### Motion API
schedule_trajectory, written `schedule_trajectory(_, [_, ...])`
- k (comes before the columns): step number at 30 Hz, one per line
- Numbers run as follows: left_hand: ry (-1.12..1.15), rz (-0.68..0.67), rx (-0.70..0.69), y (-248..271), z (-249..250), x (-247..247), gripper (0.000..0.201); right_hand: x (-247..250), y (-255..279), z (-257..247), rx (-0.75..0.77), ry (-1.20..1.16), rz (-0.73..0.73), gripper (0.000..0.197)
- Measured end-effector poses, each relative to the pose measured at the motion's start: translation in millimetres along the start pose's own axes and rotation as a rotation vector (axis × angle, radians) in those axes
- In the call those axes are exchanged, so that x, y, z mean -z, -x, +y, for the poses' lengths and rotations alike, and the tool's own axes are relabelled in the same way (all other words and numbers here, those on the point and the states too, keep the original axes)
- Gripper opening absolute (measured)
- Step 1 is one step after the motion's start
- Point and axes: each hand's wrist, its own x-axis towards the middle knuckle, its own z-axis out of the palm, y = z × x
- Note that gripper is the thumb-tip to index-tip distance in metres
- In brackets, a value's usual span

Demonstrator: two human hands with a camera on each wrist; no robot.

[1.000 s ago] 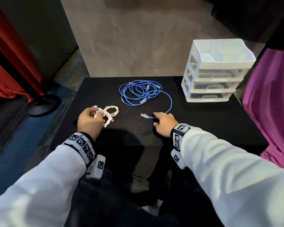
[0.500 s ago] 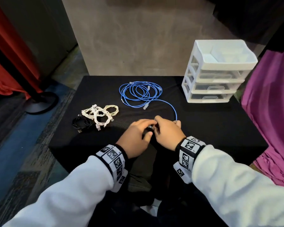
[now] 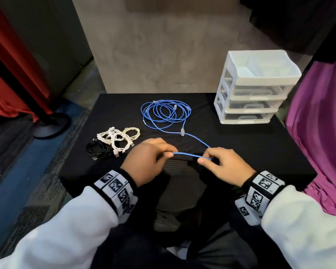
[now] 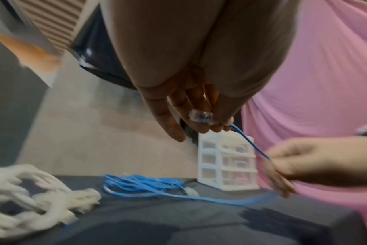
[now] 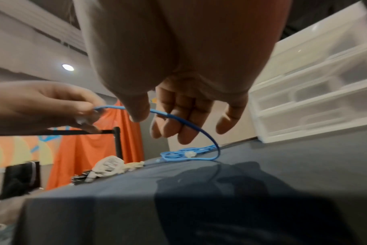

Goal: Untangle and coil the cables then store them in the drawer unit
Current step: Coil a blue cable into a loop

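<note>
A blue network cable point(image 3: 165, 113) lies in a loose tangle at the back middle of the black table point(image 3: 260, 148). One end runs forward to my hands. My left hand point(image 3: 149, 162) pinches that end by its clear plug point(image 4: 200, 116). My right hand point(image 3: 224, 165) holds the blue cable point(image 5: 178, 118) a short way along, with the thumb pressing it against the fingers. The stretch between the hands is lifted off the table. A white three-drawer unit point(image 3: 254, 88) stands at the back right, drawers shut.
Coiled white cables point(image 3: 116, 138) and a black cable point(image 3: 97, 149) lie on the table's left side. A pink cloth point(image 3: 318, 123) hangs at the right edge. A red curtain and a stand base point(image 3: 50, 125) are on the floor to the left.
The left hand left the white cables and came to the right hand. Both hands took the blue cable's end, lifted it and drew apart, stretching a short length between them.
</note>
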Motion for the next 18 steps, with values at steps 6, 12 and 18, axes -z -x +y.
schedule_trajectory(6, [-0.099, 0.294, 0.096, 15.2, -39.7, 42.9, 0.014, 27.2, 11.2, 28.4, -0.063, -0.049, 0.084, 0.029])
schedule_trajectory(12, [0.178, -0.043, 0.316, 28.0, -10.9, 16.8, 0.028, 33.0, 6.6, -18.2, -0.001, -0.309, 0.164, 0.024])
schedule_trajectory(18, [0.784, 0.059, 0.531, 23.1, 19.3, 2.2, 0.028, 48.9, -1.9, -47.1, 0.008, -0.471, 0.408, 0.024])
